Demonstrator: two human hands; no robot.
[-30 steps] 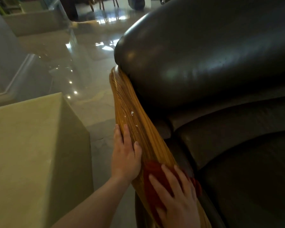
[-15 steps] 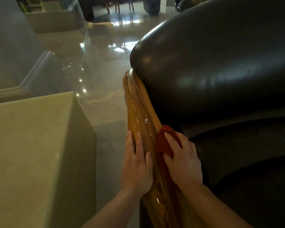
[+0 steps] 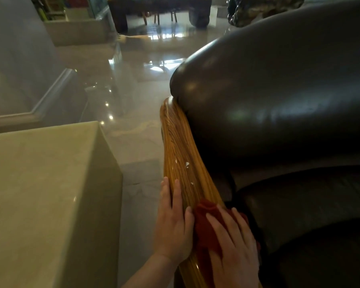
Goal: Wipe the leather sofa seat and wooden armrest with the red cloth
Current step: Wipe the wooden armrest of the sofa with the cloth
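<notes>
Now | red cloth under flat right hand | left hand spread on armrest

The wooden armrest carries a red cloth near its lower end, both hands on it, and white specks above the cloth.

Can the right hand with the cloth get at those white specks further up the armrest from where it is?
Probably yes. The white specks lie just ahead of the right hand and cloth, with bare armrest between; the left hand rests off to the side.
</notes>
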